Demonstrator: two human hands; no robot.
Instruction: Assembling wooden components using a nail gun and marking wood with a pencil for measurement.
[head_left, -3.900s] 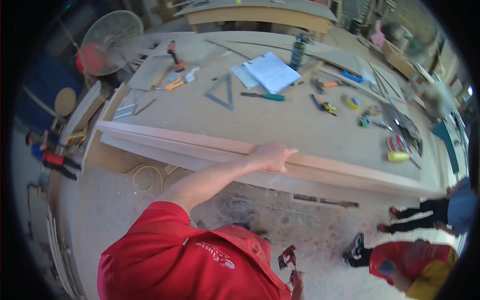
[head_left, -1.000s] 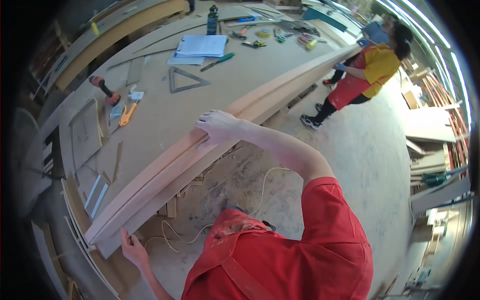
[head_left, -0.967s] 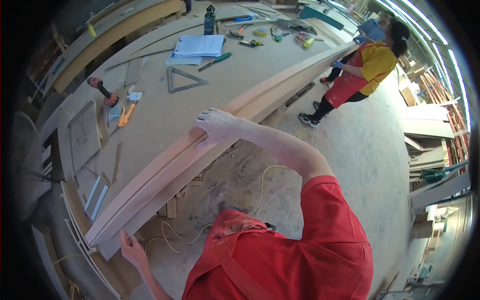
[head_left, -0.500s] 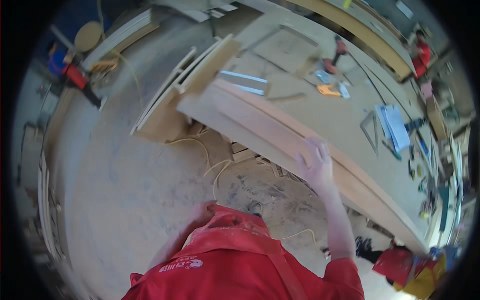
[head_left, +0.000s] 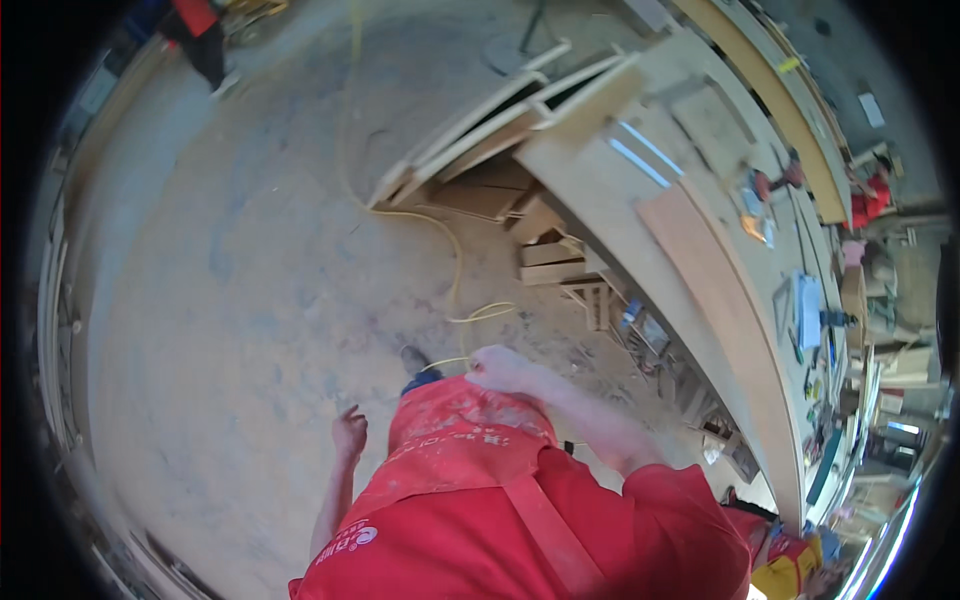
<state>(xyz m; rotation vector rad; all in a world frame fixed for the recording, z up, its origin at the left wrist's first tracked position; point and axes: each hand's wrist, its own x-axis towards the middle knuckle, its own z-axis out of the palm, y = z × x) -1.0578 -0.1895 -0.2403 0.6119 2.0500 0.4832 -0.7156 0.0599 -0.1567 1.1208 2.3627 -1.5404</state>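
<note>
My left hand (head_left: 350,432) hangs in the air over the floor, left of my red apron (head_left: 470,432). Its fingers are loosely bent and a little apart, and I see nothing in them. Just in front of the apron's far edge is my right hand (head_left: 503,370), with the forearm crossing from the right. That hand looks curled, but its fingers point away and are blurred, so their grip is unclear. On the workbench (head_left: 640,235) to the right lies a long reddish-brown wooden board (head_left: 715,285), out of reach of both hands.
Wooden panels (head_left: 490,125) lean at the bench's far left end. A yellow hose (head_left: 458,255) snakes over the dusty floor. Wood offcuts (head_left: 555,262) lie under the bench. Papers (head_left: 808,310) and tools rest on it. A person (head_left: 200,45) stands far left, another (head_left: 872,195) far right.
My right hand has left the board and come down in front of my apron. My left hand has moved out leftward from the apron. The view has turned left, and the bench sits farther right.
</note>
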